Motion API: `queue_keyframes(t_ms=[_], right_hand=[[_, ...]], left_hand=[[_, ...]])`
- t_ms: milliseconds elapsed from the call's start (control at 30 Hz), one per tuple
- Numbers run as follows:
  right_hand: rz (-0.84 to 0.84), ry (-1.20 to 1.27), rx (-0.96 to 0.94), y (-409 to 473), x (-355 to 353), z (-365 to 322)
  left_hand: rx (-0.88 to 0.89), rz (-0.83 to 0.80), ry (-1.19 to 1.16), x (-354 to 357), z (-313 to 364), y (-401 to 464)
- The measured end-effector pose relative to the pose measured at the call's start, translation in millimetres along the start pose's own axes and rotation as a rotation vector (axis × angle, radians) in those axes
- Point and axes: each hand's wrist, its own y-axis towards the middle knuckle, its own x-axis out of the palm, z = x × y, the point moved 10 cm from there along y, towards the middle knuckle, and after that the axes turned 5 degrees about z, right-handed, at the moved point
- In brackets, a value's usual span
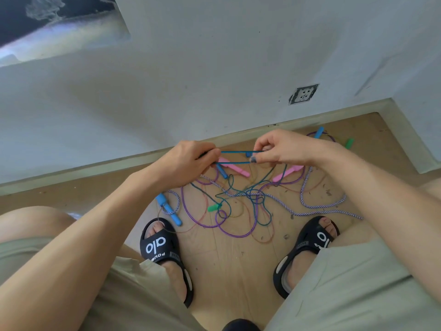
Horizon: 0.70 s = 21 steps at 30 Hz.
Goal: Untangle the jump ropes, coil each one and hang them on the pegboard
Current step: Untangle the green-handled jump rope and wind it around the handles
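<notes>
Pinching teal rope (doubled) between left hand; right hand.

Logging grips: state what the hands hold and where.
Both hands pinch the teal rope: left hand and right hand each grip one end of a short doubled stretch pulled taut between them, above the tangle.
</notes>
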Motion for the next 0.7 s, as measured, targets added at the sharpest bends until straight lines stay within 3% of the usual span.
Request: queue_keyframes(t_ms=[133,200,267,367,433,600,700], right_hand=[[0.133,-0.67,0.11,4,-25,40],[0.059,-0.834,0.23,-1,-19,57],[-0.052,-0.726,0.209,-2,4,58],[-0.138,0.103,0.018,-8,47,2],[-0.145,0.458,0.0,-9,57,-18],[-0.036,0.272,-0.009,0,37,-12],[0.019,-0.168,-0.053,1,19,-2]], left_hand=[[-0.018,0.0,0.034,0,-6,-1],[0.006,-0.02,0.037,5,-2,-2],[0.035,-0.029,0.02,10,6,-2],[0.055,-0.03,-0.054,12,17,-2],[0.077,-0.026,-0.045,13,24,-3],[0.056,-0.026,0.026,12,11,-1],[0.036,-0.056,0.095,14,0,-2]])
